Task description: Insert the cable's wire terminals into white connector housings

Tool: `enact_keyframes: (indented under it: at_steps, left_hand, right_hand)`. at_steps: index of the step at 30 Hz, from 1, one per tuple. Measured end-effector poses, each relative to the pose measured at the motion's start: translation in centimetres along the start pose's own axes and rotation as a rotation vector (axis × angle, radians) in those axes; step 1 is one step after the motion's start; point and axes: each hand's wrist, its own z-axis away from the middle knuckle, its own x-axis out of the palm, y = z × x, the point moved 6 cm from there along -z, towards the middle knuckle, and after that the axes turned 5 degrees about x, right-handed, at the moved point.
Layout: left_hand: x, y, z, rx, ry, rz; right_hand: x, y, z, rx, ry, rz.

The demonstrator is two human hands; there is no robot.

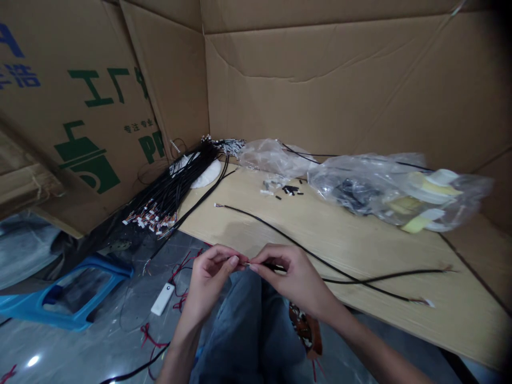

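Observation:
My left hand (214,274) and my right hand (290,272) meet over my lap at the table's front edge. Both are closed in a pinch on the end of a black cable (384,278). Its thin wires lie between the fingertips, too small to make out in detail. From under my right hand the cable runs right across the table, ending in loose wires. A second black cable (276,226) with white connectors at its ends crosses it.
A thick bundle of black cables (180,181) lies at the table's left. Small black sleeves (291,189) and clear plastic bags (360,184) sit toward the back. Cardboard walls (312,80) enclose the table (452,314). On the floor are a blue stool (68,314) and a white power bank-like box (163,298).

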Motion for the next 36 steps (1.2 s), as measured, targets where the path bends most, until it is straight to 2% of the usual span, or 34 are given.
enact_keyframes:
  at_steps: [5,9,14,20,24,31,36]
  left_hand:
    - [0.2,0.3,0.2,0.02,0.032,0.002]
    - [0.2,0.7,0.5,0.028,0.071,-0.014]
    - [0.2,1.1,0.7,0.014,0.088,-0.013]
    - [0.5,1.0,0.8,-0.04,0.061,0.018]
    - [0.5,1.1,0.7,-0.022,0.074,0.039]
    - [1.0,2.1,0.8,0.051,0.058,0.001]
    - [1.2,2.7,0.9,0.099,0.07,-0.054]
  right_hand:
    - [-0.1,-0.6,0.4,-0.102,0.05,0.097]
    - [0.1,-0.9,1.1,-0.247,0.077,0.227]
    - [0.5,-1.3,1.7,-0.431,0.032,0.356]
    - [0.5,-1.3,2.0,-0.496,0.005,0.366]
    - [0.1,-1.1,1.7,-0.433,-0.003,0.238]
    - [-1.0,-1.4,0.5,-0.136,-0.045,0.008]
    - [-1.1,-1.3,0.3,-0.062,-0.045,-0.066]
